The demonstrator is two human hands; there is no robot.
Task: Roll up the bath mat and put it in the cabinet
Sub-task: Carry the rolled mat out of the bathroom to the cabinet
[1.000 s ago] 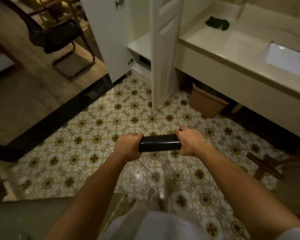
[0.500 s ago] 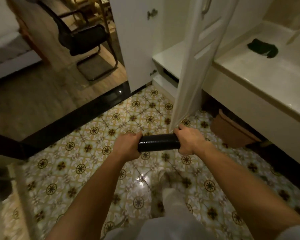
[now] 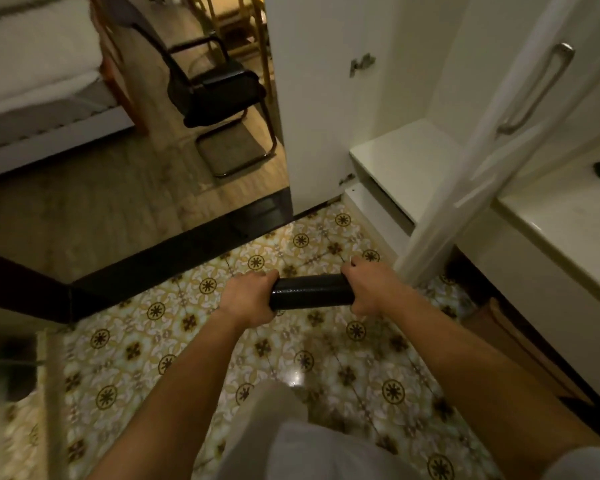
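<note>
1. Black and shiny, the rolled bath mat (image 3: pixel 311 292) is a tight tube held level in the air, above the patterned tile floor (image 3: pixel 174 341).
2. The left hand (image 3: pixel 253 299) has its fingers (image 3: pixel 269 277) wrapped closed around the left end of the roll.
3. The right hand (image 3: pixel 369 289) has its fingers (image 3: pixel 352 268) wrapped closed around the right end.
4. Both bare arms reach straight out in front of the person.
5. The white cabinet (image 3: pixel 406 157) stands ahead and to the right, with its door (image 3: pixel 499 140) swung open. The roll is near the bottom edge of that door, not inside the cabinet yet.
6. A white shelf inside the cabinet sits low, just above the floor.
7. A pale tabletop (image 3: pixel 561 216) runs along the right side.
8. A black chair (image 3: pixel 215 88) stands on the wood floor in the next room, beside a bed (image 3: pixel 39 74).
</note>
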